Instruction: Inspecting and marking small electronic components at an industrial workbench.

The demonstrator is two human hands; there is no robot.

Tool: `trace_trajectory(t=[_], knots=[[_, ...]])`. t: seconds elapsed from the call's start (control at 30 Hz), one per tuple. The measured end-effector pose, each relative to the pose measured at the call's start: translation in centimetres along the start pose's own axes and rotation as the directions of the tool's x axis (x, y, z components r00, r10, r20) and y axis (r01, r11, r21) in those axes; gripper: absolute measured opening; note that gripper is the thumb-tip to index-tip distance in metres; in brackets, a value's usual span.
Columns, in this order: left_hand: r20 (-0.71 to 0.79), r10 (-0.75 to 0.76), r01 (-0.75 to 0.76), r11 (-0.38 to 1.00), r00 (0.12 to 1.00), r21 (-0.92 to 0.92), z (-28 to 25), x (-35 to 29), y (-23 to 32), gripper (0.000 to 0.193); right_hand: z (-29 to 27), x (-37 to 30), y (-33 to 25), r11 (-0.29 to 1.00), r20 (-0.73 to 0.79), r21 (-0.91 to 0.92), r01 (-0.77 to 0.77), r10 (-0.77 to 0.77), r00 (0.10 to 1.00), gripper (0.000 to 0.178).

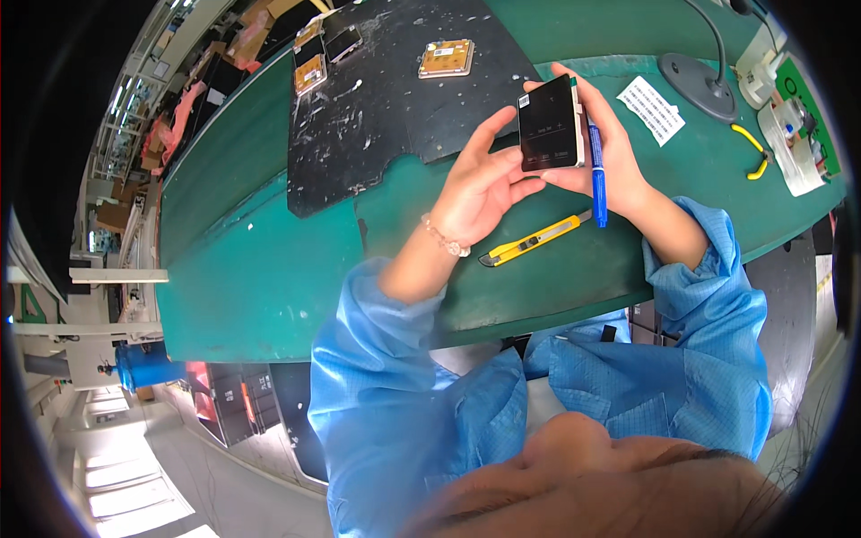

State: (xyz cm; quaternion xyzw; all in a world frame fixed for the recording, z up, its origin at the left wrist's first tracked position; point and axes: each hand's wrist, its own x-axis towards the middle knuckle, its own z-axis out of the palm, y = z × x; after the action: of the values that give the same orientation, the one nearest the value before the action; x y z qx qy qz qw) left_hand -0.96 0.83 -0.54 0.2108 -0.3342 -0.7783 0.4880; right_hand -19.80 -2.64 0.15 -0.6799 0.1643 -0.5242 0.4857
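Note:
A flat, rectangular electronic module (547,130) with a glossy black face, a small white label and a pale side edge is held up over the table's far right half. My right hand (614,148) wraps its right side, fingers reaching behind the top. A blue marker pen (598,175) is also tucked in that hand, pointing toward me. My left hand (489,179) grips the module's lower left corner, thumb at the front and index finger stretched along the left side. Below both hands lies a yellow utility knife (534,240) on the green tabletop (269,278).
A worn black mat (359,134) carries another module (446,58), orange-brown side up, and several more at its far left corner. To the right are a white label sheet (651,110), yellow-handled pliers (752,151) and a round black stand base (698,88).

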Motion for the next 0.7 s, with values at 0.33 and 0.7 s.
trace_trajectory(t=[0.33,0.7], knots=[[-0.089,0.187,-0.177,0.978,0.978,0.110,0.5,0.1,0.3,0.054,0.2,-0.2,-0.3,0.989,0.016,-0.143,-0.044,0.046,0.999,0.094],[-0.101,0.189,-0.181,0.979,0.977,0.090,1.4,-0.2,0.1,0.054,-0.2,-0.1,-0.5,0.984,0.024,-0.165,0.060,-0.056,0.998,0.092]])
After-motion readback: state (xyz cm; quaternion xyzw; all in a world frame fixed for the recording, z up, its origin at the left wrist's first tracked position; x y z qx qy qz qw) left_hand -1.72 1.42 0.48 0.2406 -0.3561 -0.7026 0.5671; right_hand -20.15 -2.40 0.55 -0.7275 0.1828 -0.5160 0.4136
